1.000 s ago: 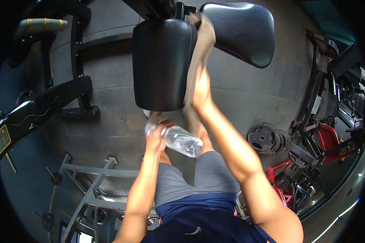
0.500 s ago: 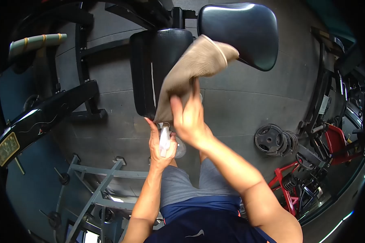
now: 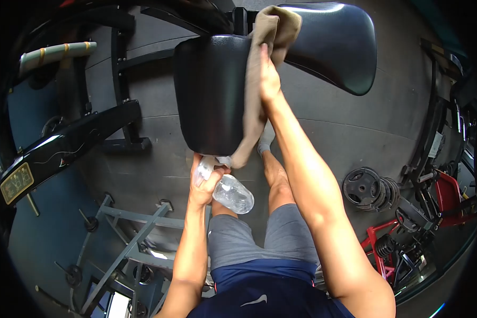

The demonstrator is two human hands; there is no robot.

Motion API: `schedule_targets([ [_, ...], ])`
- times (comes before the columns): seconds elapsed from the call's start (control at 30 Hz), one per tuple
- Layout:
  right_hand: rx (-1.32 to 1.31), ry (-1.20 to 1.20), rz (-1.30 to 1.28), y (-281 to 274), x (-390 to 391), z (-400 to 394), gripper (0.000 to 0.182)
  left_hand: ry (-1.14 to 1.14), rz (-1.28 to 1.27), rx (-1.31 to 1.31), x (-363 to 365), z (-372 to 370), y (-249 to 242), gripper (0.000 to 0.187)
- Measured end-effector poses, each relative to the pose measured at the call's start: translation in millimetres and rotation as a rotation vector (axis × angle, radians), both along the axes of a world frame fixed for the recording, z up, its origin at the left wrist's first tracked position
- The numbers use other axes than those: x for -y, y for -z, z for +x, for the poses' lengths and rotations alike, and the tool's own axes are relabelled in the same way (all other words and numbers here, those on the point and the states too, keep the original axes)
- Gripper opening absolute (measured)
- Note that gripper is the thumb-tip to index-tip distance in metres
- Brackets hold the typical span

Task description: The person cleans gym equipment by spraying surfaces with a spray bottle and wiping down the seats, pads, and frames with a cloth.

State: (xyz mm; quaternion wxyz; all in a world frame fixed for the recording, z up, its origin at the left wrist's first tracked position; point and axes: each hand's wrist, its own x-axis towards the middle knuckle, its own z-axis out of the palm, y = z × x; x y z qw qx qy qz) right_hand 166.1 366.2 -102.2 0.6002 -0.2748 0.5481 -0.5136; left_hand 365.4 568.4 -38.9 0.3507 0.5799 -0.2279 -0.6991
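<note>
A clear spray bottle with a white spray head is in my left hand, fingers wrapped around its neck. That hand is just below the front end of a black padded seat. My right hand holds a beige-brown towel along the seat's right side, the hand lying lengthwise against the cloth. The towel's upper end folds over near the far right corner, and its lower end hangs by the front right corner, close to the bottle. Part of the right fingers is hidden by the cloth.
A second black pad sits beyond, to the right. Machine frame beams run along the left, and a grey rack stands lower left. Weight plates and a red frame are at the right.
My right hand has moved up and forward, taking the towel from across the seat's front to its right side. The seat top is uncovered, and the bottle has tilted into clearer view.
</note>
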Motion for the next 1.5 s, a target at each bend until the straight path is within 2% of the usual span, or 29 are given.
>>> schedule_targets([
  [0.07,-0.092,0.107,-0.143,38.5,43.7,5.2,0.038,-0.062,0.109,-0.074,9.9,-7.2,-10.6,0.055],
  [0.1,-0.094,0.121,-0.122,34.0,44.0,10.7,0.038,-0.058,0.138,-0.035,8.4,-5.5,-4.8,0.058],
  [0.2,-0.008,0.093,0.047,-34.2,-33.1,3.9,0.037,-0.063,0.038,0.05,12.5,-0.7,-3.7,0.054],
  [0.27,0.077,0.083,0.105,-87.2,-75.4,-15.7,0.037,0.094,0.002,0.291,2.4,19.6,-10.2,0.044],
  [0.33,0.169,0.068,0.126,-144.2,-93.8,-38.4,0.037,0.033,-0.185,0.447,-6.3,27.3,-40.5,0.031],
  [0.43,0.262,0.047,0.084,-214.1,-88.6,-68.8,0.037,0.224,-0.524,0.802,5.8,31.8,-123.2,0.025],
  [0.53,0.313,0.036,0.013,-259.3,-73.9,-83.2,0.038,0.27,-0.588,0.911,27.9,22.4,-193.5,0.019],
  [0.6,0.336,0.033,-0.03,-280.0,-65.2,-83.2,0.038,0.37,-0.903,1.07,46.7,26.5,-216.6,0.014],
  [0.67,0.355,0.032,-0.06,-292.8,-57.1,-77.6,0.039,0.485,-1.201,1.222,71.6,32.4,-233.9,0.01],
  [0.73,0.352,0.037,-0.087,-299.2,-51.5,-67.4,0.04,0.485,-1.236,1.14,110.6,28.0,-265.6,0.015],
  [0.77,0.333,0.044,-0.099,-298.4,-52.1,-61.0,0.042,0.491,-1.47,1.239,135.1,30.0,-268.1,0.019],
  [0.83,0.277,0.057,-0.129,-294.4,-50.1,-49.1,0.046,0.527,-1.48,1.318,178.4,35.7,-281.7,0.025],
  [0.9,0.222,0.053,-0.184,-275.2,-48.1,-41.8,0.048,0.512,-1.646,1.365,227.0,51.0,-265.9,0.027],
  [0.93,0.202,0.043,-0.224,-260.2,-47.3,-39.7,0.048,0.626,-1.556,1.387,244.3,56.4,-269.1,0.025],
  [0.97,0.183,0.034,-0.264,-245.3,-46.4,-37.6,0.049,0.615,-1.535,1.379,260.7,66.2,-263.6,0.024],
  [1.0,0.209,0.06,-0.278,-258.0,-42.2,-24.9,0.052,0.608,-1.514,1.372,271.4,76.8,-257.9,0.025],
  [1.03,0.234,0.086,-0.292,-270.8,-38.0,-12.3,0.056,0.519,-1.288,1.207,274.8,84.3,-262.9,0.028],
  [1.07,0.152,0.07,-0.359,-303.4,-26.3,5.3,0.059,0.471,-1.191,1.142,282.0,95.0,-267.2,0.024],
  [1.1,0.117,0.055,-0.397,-314.1,-15.1,17.4,0.053,0.461,-1.159,1.116,285.6,107.5,-272.9,0.019],
  [1.17,0.084,-0.052,-0.496,-305.4,17.1,32.8,0.043,0.574,-1.367,1.228,292.3,141.7,-275.2,0.01],
  [1.2,0.059,-0.124,-0.552,-291.5,36.6,39.6,0.039,0.635,-1.679,1.401,302.9,166.3,-267.3,0.023],
  [1.23,-0.358,-0.058,-0.387,-292.4,50.7,51.4,0.045,0.67,-1.621,1.384,303.4,187.7,-268.3,0.019],
  [1.27,-0.798,-0.012,-0.542,-266.7,78.9,62.7,0.053,0.712,-1.553,1.369,295.3,208.6,-274.3,0.015],
  [1.3,-0.979,-0.048,-0.47,-268.3,97.6,86.7,0.055,0.754,-1.485,1.358,286.2,229.1,-280.5,0.011],
  [1.33,-1.08,0.038,-0.666,-256.8,119.0,103.3,0.055,0.715,-1.358,1.253,276.3,251.3,-286.4,0.006],
  [1.37,-1.205,0.026,-0.7,-265.0,126.8,118.8,0.055,0.676,-1.384,1.194,262.2,272.0,-293.3,0.008],
  [1.43,-1.56,-0.036,-0.725,-291.5,138.2,153.5,0.052,0.691,-1.498,1.306,230.6,301.0,-310.3,0.024],
  [1.47,-1.79,-0.092,-0.71,-307.9,137.4,186.0,0.05,0.762,-1.357,1.331,210.0,316.5,-314.2,0.027],
  [1.5,-1.737,-0.148,-0.719,-337.6,137.6,231.4,0.044,0.71,-1.29,1.258,191.6,327.9,-313.1,0.022],
])
